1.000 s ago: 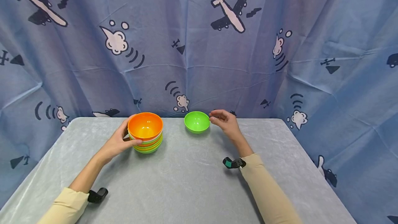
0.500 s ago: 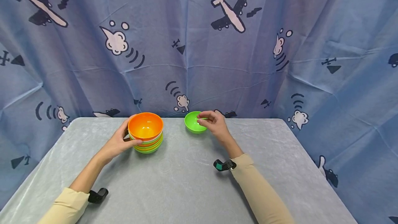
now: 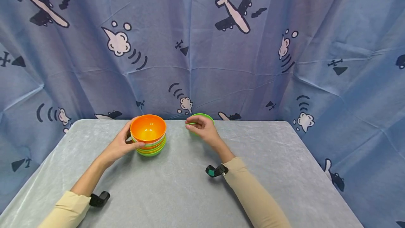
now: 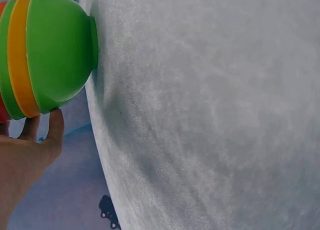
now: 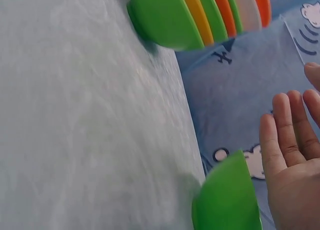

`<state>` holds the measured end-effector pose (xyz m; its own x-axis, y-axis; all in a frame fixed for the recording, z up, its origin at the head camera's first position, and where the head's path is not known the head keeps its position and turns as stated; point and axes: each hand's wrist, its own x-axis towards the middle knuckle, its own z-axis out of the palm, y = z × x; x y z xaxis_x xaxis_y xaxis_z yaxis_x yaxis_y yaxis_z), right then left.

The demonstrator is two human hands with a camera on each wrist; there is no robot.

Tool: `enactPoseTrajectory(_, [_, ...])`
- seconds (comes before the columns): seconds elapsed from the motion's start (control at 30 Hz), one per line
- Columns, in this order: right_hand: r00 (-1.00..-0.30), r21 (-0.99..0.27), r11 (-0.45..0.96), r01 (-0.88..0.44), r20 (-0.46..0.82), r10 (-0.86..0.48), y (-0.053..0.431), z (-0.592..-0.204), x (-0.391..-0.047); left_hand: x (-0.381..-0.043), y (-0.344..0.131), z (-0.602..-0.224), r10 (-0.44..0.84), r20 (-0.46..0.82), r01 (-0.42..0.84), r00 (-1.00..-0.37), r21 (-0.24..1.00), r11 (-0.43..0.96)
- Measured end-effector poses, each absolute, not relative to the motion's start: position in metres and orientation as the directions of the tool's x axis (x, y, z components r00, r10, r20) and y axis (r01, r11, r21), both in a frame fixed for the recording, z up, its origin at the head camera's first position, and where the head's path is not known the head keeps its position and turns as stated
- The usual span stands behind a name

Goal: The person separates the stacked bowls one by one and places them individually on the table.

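A stack of nested bowls, orange on top and bright green at the base, stands upright at the table's left back. My left hand holds it from the left, thumb in front and fingers round the far side; the left wrist view shows fingertips against the lower bowls. Right of the stack, a single green bowl sits near the back edge, mostly hidden in the head view. Above and before it hovers my right hand, holding nothing. Its fingers look fairly straight in the right wrist view, apart from the green bowl.
A grey cloth-covered table spreads beneath both arms. Behind its back edge hangs a blue curtain printed with airplanes and clouds. A black strap device sits at the left wrist, another black strap at the right.
My right hand has moved left, from beside the green bowl's right rim to in front of and over it. The left hand and the stack have stayed in place.
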<state>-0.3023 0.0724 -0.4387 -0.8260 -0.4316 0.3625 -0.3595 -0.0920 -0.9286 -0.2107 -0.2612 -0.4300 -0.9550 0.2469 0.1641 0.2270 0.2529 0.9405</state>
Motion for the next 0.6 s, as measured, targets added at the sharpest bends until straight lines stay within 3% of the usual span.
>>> enactPoseTrajectory(0.6, [-0.747, -0.933, -0.124, -0.338, 0.347, -0.567, 0.026, -0.437, -0.287, -0.21, -0.261, -0.431, 0.231, 0.141, 0.2, -0.963, 0.946, 0.255])
